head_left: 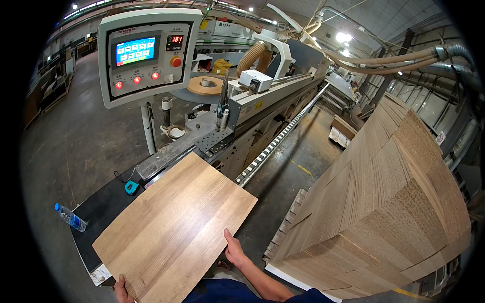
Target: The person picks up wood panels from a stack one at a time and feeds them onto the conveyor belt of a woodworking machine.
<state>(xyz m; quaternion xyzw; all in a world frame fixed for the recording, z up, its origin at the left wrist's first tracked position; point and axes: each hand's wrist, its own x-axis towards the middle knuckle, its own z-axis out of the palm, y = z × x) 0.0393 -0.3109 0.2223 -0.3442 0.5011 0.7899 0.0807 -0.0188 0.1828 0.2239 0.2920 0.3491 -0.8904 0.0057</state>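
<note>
A large rectangular wood-grain board (174, 230) lies in front of me, its far end over the infeed of a long edge-banding machine (273, 101). At the board's near left corner my left hand (122, 290) is closed on the edge, with only part of it in view at the lower rim. My right hand (234, 247) grips the right edge, thumb on top and the other fingers hidden underneath. Along the machine's side runs a support rail with rollers (283, 135), close to the board's far right corner.
A control panel (149, 53) with a lit screen stands ahead on the left. Beside the board, a water bottle (70, 218) and a teal tape measure (132, 188) rest on the black table (108, 212). Tall board stacks (374, 202) on a pallet rise at right. A banding roll (206, 85) sits behind.
</note>
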